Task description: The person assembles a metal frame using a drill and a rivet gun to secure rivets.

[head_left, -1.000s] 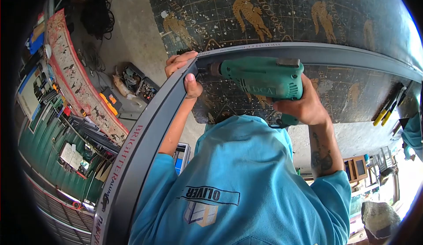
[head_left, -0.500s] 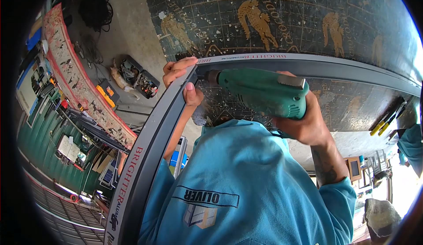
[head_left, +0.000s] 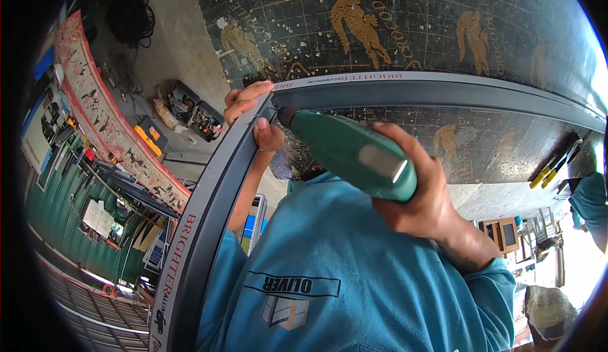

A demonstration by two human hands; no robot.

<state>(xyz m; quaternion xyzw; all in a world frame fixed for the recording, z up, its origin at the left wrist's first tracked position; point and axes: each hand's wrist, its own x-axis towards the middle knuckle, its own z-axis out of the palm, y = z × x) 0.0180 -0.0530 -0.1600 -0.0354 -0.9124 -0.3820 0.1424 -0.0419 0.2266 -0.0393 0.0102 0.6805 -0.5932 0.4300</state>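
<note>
My right hand is wrapped around the handle of a green power drill. The drill's dark chuck points left into the corner where two grey aluminum profiles meet. My left hand grips that corner, thumb on the near side and fingers over the outer edge. One aluminum profile runs from the corner down toward the lower left. The other aluminum profile stretches right across the table. Both carry printed protective strips. The drill's tip is hard to make out against the corner.
The dark worktable bears crocodile prints. Yellow-handled cutters lie at its right. On the floor at left, a cat lies beside an open toolbox. A long patterned board is farther left.
The drill's rear has swung down and toward me, tilting the drill, and my right hand has shifted left with it. My left hand still grips the corner.
</note>
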